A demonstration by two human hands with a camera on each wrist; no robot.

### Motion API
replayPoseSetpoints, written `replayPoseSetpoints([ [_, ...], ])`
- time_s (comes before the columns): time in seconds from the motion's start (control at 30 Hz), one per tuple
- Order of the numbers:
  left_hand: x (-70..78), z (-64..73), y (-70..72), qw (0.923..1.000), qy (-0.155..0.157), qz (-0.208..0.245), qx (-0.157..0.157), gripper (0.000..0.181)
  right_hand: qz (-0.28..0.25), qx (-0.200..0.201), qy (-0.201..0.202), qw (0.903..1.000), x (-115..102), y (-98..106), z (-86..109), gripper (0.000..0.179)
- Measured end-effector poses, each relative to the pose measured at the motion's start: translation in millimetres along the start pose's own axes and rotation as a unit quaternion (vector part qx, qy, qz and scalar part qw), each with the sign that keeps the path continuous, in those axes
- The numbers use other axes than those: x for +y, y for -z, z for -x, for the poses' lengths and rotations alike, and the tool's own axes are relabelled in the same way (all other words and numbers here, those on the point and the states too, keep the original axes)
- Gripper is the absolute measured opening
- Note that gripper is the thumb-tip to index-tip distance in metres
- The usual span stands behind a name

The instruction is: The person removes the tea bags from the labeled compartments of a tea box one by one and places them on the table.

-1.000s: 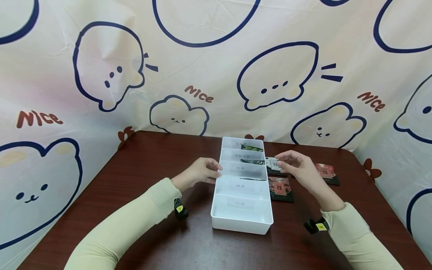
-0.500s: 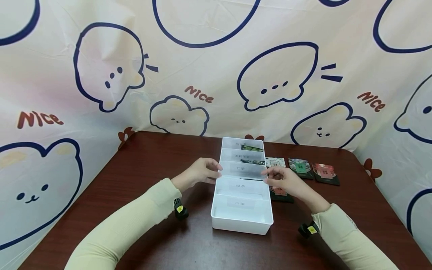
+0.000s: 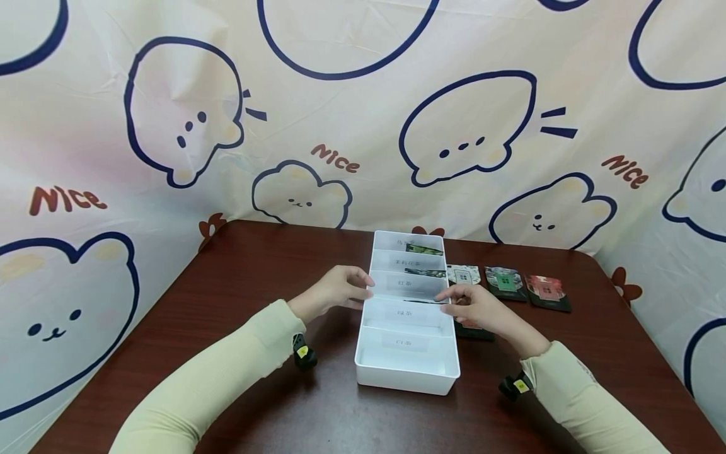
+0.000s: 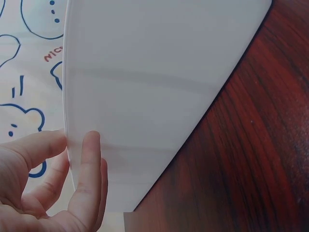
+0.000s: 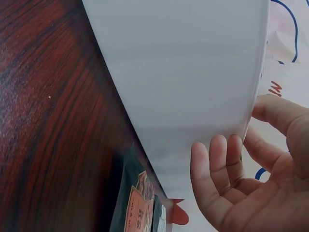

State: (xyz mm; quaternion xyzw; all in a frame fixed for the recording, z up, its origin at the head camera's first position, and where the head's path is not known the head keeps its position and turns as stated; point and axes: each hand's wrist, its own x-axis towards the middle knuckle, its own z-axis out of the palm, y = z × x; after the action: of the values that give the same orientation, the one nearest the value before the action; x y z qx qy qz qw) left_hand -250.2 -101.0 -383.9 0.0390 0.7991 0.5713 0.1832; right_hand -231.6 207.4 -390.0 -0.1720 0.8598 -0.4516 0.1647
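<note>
A long white divided box [image 3: 405, 376] with paper labels stands on the table. Upright sachets stick up in its farther compartments, among them a green one [image 3: 424, 250]. In the third compartment only the thin edge of a sachet shows. At the box's left rim is my left hand [image 3: 337, 290], its fingertips against the rim and outer wall [image 4: 140, 96]. My right hand [image 3: 479, 310] is at the right rim, index finger and thumb reaching over it beside that thin edge. Its other fingers [image 5: 217, 159] bend along the outer wall. Whether it pinches the edge is unclear.
Flat on the dark wooden table [image 3: 272, 252], right of the box, lie a grey-white sachet [image 3: 465, 275], a green sachet [image 3: 503, 282] and a red sachet [image 3: 547, 292]. Another sachet [image 5: 137, 208] is partly covered by my right hand in the head view. A printed curtain [image 3: 374, 113] rises behind.
My right hand has come left and down from above the table sachets to the box's right rim, its index finger now slightly farther in. The left hand and box have stayed put.
</note>
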Motion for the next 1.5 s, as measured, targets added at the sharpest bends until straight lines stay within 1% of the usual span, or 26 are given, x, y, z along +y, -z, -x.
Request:
replayPoseSetpoints([
  [0.17,0.1,-0.2,-0.5,1.0000,0.003,0.001,0.000,0.020,0.023,0.005,-0.002,0.9997,-2,0,-0.5,0.026],
  [0.33,0.6,0.2,-0.4,1.0000,0.004,-0.003,0.002,0.020,0.009,0.002,-0.014,0.9999,-3,-1,-1.1,0.022],
  [0.47,0.4,0.5,-0.2,1.0000,0.004,-0.003,0.003,0.021,0.003,0.004,-0.016,0.9999,-3,-2,-1.7,0.020],
  [0.77,-0.5,0.1,-0.2,1.0000,-0.001,-0.005,-0.001,0.022,0.004,0.013,-0.015,0.9998,-4,-3,-2.0,0.014],
  [0.9,-0.9,-0.5,0.1,1.0000,-0.005,-0.008,-0.002,0.021,0.015,0.019,-0.009,0.9997,-4,-3,-2.6,0.014],
  [1.2,-0.3,0.1,0.6,1.0000,0.001,-0.007,0.004,0.019,0.013,0.043,-0.016,0.9989,-7,-3,-4.8,0.011],
  [1.43,-0.4,-0.2,0.1,1.0000,0.000,-0.001,0.000,0.020,0.041,0.088,0.026,0.9949,-14,0,-2.9,0.012],
  [1.5,-0.4,-0.3,0.0,1.0000,-0.001,0.000,-0.001,0.020,0.027,0.099,0.029,0.9943,-17,2,-2.2,0.013],
])
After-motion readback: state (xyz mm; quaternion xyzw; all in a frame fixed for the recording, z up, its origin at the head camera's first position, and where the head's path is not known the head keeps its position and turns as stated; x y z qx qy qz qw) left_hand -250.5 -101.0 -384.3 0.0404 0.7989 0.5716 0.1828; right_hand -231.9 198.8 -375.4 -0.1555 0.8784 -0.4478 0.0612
